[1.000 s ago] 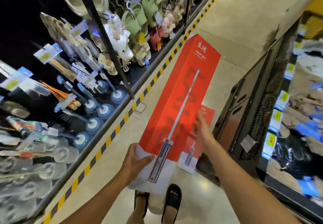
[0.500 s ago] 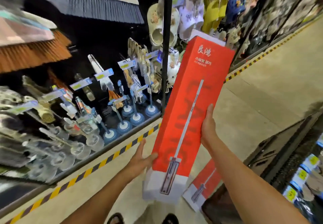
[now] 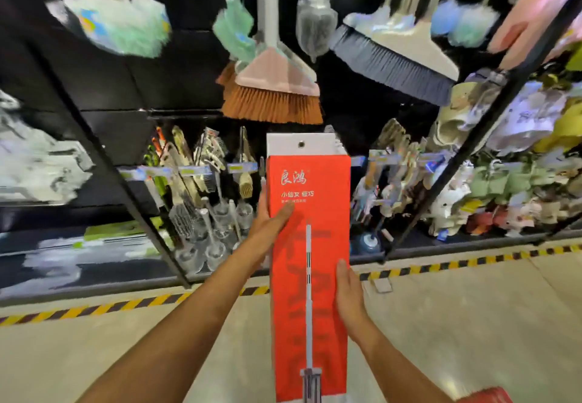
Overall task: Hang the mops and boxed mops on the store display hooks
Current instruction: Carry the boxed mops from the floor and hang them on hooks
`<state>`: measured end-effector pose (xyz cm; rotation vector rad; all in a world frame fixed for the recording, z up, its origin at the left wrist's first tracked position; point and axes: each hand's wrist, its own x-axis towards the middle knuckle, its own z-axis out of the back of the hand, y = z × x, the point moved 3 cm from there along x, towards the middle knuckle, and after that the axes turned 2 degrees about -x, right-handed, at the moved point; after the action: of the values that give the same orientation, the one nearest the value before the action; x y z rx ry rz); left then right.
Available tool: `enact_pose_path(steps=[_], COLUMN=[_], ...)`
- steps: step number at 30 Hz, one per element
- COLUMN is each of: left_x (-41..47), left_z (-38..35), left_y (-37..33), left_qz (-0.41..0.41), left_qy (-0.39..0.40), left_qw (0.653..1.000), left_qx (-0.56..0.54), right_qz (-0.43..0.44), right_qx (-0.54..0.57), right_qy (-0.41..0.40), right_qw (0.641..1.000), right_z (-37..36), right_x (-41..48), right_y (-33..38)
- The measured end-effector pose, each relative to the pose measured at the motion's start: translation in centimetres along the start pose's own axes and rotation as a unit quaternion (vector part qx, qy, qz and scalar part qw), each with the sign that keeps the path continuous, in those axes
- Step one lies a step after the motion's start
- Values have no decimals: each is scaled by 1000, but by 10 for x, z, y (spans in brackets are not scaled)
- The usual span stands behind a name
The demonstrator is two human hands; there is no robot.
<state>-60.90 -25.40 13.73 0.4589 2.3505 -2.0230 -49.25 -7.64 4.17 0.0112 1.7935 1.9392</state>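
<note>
I hold a tall red boxed mop upright in front of the black display rack. Its white top flap has a round hang hole. My left hand grips the box's left edge near the top, thumb across the front. On the right edge, lower down, my right hand clasps the box. A corner of a second red box shows at the bottom right on the floor. Mops and brooms hang from the rack above.
An orange-bristled broom hangs just above the box, a grey-bristled broom to its right, fluffy mop heads to the left. Brushes and toilet brushes fill lower hooks. A slanted black upright and yellow-black floor tape edge the rack.
The box has been raised from a tilt to upright, facing the rack squarely. My left hand has slid from the box's bottom up near its top. The view has swung up toward the hanging brooms.
</note>
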Motion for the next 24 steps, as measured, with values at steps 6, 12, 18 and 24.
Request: enact_pose_path(steps=[6,12,18,24], left_x=[-41,-94,-156,-224], left_z=[167,331,461,560], left_y=[-24,-38,-54,-74], left_qz=[-27,-73,-122,-183], left_qy=[-156,-212,-277,-368], left_qw=[987,972,950,907], left_qx=[-30,-64,-78,-97], right_qz=[13,12,198,328], right_qx=[-51,-60,-71,-67], right_qy=[138,279,328,453], right_qw=[989,958,921,826], right_z=[-160,-306,-446,-605], right_x=[-19,-41,-74,-143], right_y=[9,49,191,276])
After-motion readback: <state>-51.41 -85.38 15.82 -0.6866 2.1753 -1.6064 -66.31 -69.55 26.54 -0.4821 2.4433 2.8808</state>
